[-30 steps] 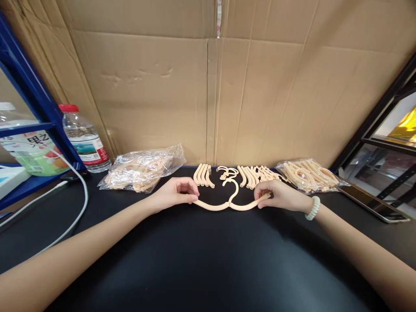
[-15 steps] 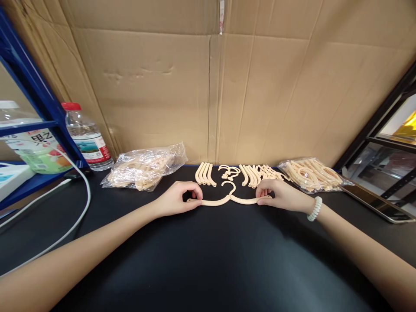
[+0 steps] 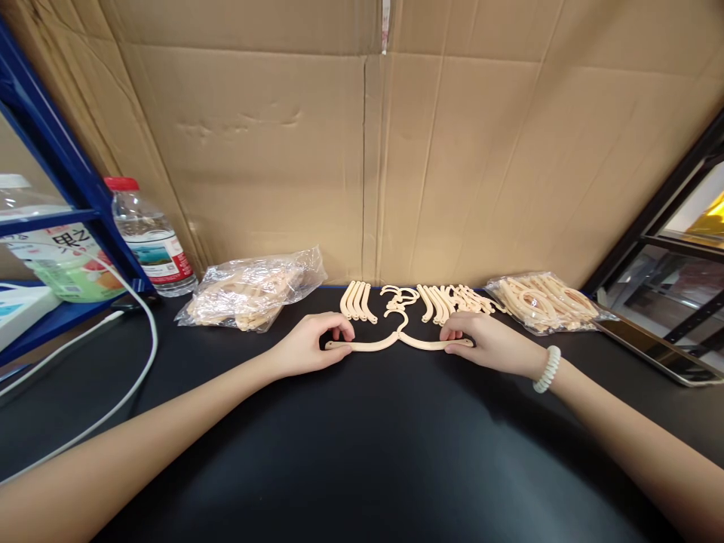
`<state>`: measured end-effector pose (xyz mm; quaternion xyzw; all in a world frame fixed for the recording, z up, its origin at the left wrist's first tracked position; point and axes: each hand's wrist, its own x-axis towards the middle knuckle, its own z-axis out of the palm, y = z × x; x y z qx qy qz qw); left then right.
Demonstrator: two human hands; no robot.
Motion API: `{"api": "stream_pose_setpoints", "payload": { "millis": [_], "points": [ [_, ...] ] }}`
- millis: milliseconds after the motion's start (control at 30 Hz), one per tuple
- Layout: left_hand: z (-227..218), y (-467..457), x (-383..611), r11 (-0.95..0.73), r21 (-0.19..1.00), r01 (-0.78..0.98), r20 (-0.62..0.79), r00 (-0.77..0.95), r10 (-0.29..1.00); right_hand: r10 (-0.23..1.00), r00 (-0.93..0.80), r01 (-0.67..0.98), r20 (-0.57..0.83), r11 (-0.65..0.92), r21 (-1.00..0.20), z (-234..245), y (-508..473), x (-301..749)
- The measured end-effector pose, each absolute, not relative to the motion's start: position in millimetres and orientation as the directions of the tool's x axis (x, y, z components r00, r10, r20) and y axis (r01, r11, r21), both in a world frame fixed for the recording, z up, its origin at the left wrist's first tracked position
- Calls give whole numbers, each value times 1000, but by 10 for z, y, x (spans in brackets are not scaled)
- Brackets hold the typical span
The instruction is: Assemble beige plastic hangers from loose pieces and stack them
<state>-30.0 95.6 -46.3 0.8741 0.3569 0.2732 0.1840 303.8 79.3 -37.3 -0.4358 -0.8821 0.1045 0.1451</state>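
A cream plastic clothes hanger point(image 3: 373, 346) lies low over the black table, its two curved arms meeting at the middle and its hook point(image 3: 405, 323) pointing away from me. Around the hanger's left end, my left hand point(image 3: 317, 343) is closed, thumb in front and fingers behind. My right hand point(image 3: 480, 339) grips the other end the same way, and a pale coil band point(image 3: 547, 369) circles that wrist. Just beyond the hanger are a row of curved hanger arms point(image 3: 357, 300), some loose hooks point(image 3: 399, 294), a second row of arms point(image 3: 434, 303) and a heap of small parts point(image 3: 469, 299).
Clear bags of hanger parts stand at the left point(image 3: 243, 294) and right point(image 3: 543, 302). A phone-like slab point(image 3: 661, 351) lies far right. A red-capped bottle point(image 3: 150, 241), a white cable point(image 3: 144, 362) and a blue shelf point(image 3: 50, 143) are at left. A cardboard wall point(image 3: 271, 151) closes the back.
The middle and hook of the hanger have shifted slightly away from me and to the left. Both hands remain at its ends, nearly still.
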Motion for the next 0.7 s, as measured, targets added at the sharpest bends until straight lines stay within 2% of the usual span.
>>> {"api": "stream_pose_setpoints", "payload": {
  "millis": [300, 700],
  "points": [
    [-494, 975, -313, -701, 473, 533, 333, 629, 703, 806, -575, 741, 136, 585, -331, -344, 816, 3081],
    [-481, 975, -292, -682, 463, 567, 327, 605, 726, 810, -569, 758, 141, 583, -294, -348, 817, 3085]
  ]
}}
